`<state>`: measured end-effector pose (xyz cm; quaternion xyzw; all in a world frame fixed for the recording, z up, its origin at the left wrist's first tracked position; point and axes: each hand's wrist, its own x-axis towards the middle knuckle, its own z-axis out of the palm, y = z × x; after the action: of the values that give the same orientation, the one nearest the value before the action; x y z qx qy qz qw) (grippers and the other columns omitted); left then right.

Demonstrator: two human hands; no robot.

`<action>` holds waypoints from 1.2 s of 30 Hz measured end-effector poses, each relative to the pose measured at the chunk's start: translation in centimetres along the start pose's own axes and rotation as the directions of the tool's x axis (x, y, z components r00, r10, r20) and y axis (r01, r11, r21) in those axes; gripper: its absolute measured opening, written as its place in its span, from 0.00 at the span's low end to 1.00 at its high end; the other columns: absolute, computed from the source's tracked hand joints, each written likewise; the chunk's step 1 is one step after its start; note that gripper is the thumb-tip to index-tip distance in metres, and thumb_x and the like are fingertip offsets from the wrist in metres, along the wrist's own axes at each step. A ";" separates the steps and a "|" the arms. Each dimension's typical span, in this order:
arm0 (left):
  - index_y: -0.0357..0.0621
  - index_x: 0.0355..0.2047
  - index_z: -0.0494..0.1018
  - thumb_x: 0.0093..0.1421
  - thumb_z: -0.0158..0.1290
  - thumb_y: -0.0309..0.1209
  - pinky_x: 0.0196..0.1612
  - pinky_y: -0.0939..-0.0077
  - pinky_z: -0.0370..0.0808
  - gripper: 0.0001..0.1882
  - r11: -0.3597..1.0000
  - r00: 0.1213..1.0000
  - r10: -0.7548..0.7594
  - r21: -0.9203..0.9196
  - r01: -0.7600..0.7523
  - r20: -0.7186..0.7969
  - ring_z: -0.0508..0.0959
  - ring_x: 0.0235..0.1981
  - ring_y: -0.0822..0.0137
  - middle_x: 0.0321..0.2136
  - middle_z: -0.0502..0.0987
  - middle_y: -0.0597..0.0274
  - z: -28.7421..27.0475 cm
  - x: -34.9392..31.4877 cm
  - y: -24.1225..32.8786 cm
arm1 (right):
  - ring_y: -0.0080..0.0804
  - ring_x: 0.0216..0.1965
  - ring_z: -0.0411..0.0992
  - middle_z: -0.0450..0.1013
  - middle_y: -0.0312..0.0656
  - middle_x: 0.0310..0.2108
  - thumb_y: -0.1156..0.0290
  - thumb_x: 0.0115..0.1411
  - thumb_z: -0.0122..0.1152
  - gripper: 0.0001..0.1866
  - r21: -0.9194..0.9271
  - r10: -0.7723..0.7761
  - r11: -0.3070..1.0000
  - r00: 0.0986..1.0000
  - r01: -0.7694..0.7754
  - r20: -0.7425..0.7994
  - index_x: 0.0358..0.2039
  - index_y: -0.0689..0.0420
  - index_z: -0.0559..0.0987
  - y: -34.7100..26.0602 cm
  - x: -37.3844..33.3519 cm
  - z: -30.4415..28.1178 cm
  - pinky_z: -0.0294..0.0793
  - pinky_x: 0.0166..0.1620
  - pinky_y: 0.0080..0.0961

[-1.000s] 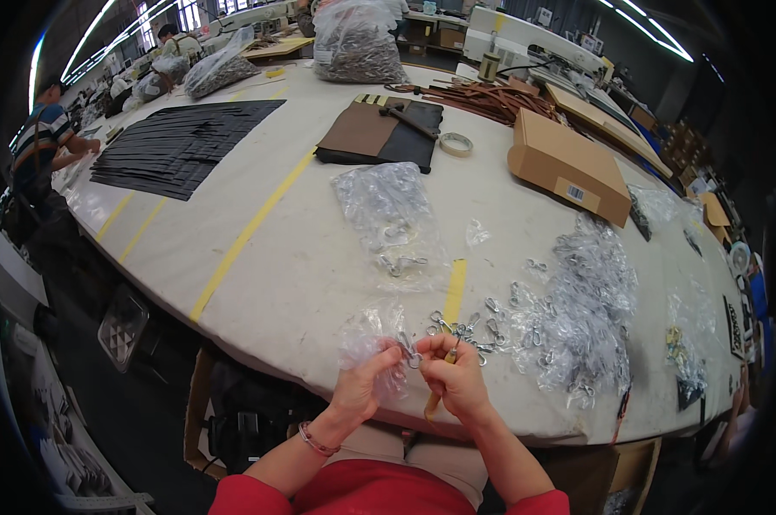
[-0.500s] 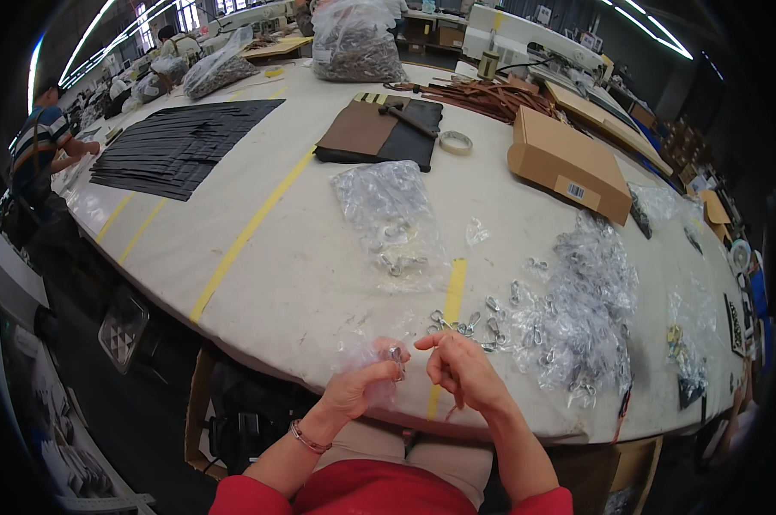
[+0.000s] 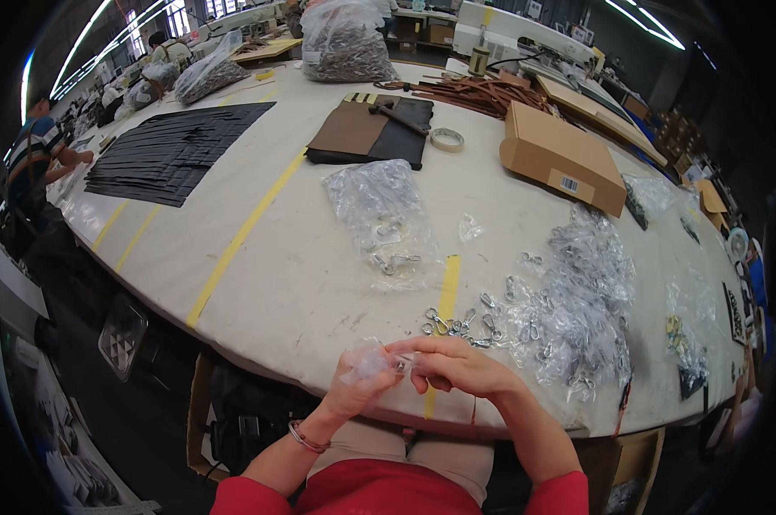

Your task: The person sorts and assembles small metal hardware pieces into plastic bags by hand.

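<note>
My left hand (image 3: 355, 392) is closed around a small crumpled clear plastic bag (image 3: 370, 364). A bit of shiny metal, a snap hook (image 3: 399, 366) by its look, shows at its fingertips. My right hand (image 3: 463, 367) has come against it, index finger stretched across the bag and the other fingers curled in. What the right fingers pinch is hidden. Just beyond the hands, several loose silver snap hooks (image 3: 441, 324) are scattered on the table. To the right lies a heap of clear plastic bags (image 3: 581, 292), with more hooks among them.
Ahead on the white table (image 3: 276, 257) lies a clear bag with hooks (image 3: 384, 219). Farther back are a hammer (image 3: 401, 118) on dark sheets, a tape roll (image 3: 446, 140), a cardboard box (image 3: 564, 159) and black strips (image 3: 178, 150). A person (image 3: 38, 159) works at far left.
My right hand has moved left to meet the left hand, its index finger now over the plastic bag. The metal hook in the left fingers is more covered. The view has shifted slightly.
</note>
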<state>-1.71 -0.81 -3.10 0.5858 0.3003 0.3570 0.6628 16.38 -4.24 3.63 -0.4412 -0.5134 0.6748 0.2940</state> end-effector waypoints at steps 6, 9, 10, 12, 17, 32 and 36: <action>0.36 0.22 0.69 0.48 0.51 0.24 0.21 0.84 0.63 0.04 0.821 0.906 0.423 0.411 -0.397 0.029 0.67 0.19 0.79 0.18 0.70 0.68 0.3 0.1 -0.5 | 0.16 0.23 0.62 0.68 0.34 0.21 0.72 0.57 0.43 0.16 -0.066 -0.121 0.991 0.986 0.114 -0.114 0.47 0.58 0.67 0.7 0.2 1.6 0.61 0.27 0.13; 0.36 0.23 0.70 0.48 0.52 0.24 0.21 0.84 0.63 0.04 0.977 0.983 0.153 0.162 -0.137 -0.096 0.66 0.18 0.79 0.17 0.69 0.69 0.9 -0.4 0.3 | 0.19 0.25 0.67 0.69 0.37 0.21 0.74 0.55 0.45 0.15 -0.117 -0.119 0.988 0.978 0.100 -0.173 0.45 0.60 0.68 1.7 0.4 1.3 0.65 0.31 0.16; 0.37 0.24 0.70 0.47 0.52 0.24 0.20 0.84 0.63 0.04 0.990 0.989 0.089 0.121 -0.075 -0.116 0.66 0.17 0.79 0.16 0.69 0.69 1.1 -0.5 0.7 | 0.20 0.24 0.67 0.69 0.38 0.20 0.75 0.54 0.46 0.15 -0.186 -0.176 0.973 0.962 0.138 -0.208 0.44 0.60 0.68 2.0 0.5 1.2 0.66 0.31 0.17; 0.36 0.24 0.70 0.48 0.51 0.24 0.19 0.84 0.63 0.04 0.998 0.993 0.043 0.053 -0.038 -0.107 0.66 0.16 0.79 0.15 0.69 0.69 1.3 -0.5 1.3 | 0.23 0.24 0.69 0.70 0.39 0.21 0.74 0.54 0.47 0.15 -0.261 -0.215 0.954 0.945 0.149 -0.246 0.43 0.59 0.69 2.1 0.5 1.4 0.67 0.30 0.19; 0.36 0.26 0.71 0.52 0.49 0.27 0.18 0.85 0.64 0.06 0.992 0.993 -0.072 -0.112 0.062 -0.089 0.67 0.15 0.79 0.17 0.71 0.66 1.3 -0.2 0.4 | 0.33 0.24 0.71 0.71 0.42 0.22 0.74 0.50 0.50 0.15 -0.537 -0.377 0.830 0.861 0.150 -0.342 0.41 0.57 0.71 2.5 0.6 2.3 0.69 0.27 0.24; 0.37 0.31 0.70 0.53 0.47 0.25 0.18 0.86 0.65 0.06 0.941 0.981 -0.151 -0.323 0.105 -0.119 0.68 0.16 0.79 0.20 0.73 0.62 1.4 0.6 -0.1 | 0.21 0.22 0.66 0.71 0.38 0.23 0.75 0.55 0.44 0.17 -0.128 -0.117 0.989 0.927 0.075 -0.357 0.46 0.59 0.67 1.8 -0.9 0.7 0.65 0.25 0.19; 0.36 0.32 0.69 0.52 0.47 0.26 0.18 0.86 0.65 0.08 0.995 0.992 -0.046 -0.095 0.035 -0.114 0.69 0.16 0.79 0.21 0.73 0.63 1.9 0.5 0.4 | 0.23 0.25 0.68 0.72 0.38 0.23 0.74 0.55 0.45 0.15 -0.184 -0.173 0.976 0.923 0.114 -0.344 0.44 0.60 0.68 3.2 0.3 1.1 0.67 0.30 0.20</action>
<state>0.04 -1.47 -2.50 0.5264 0.3330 0.3904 0.6779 15.44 -5.40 0.57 -0.5401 -0.5349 0.5160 0.3948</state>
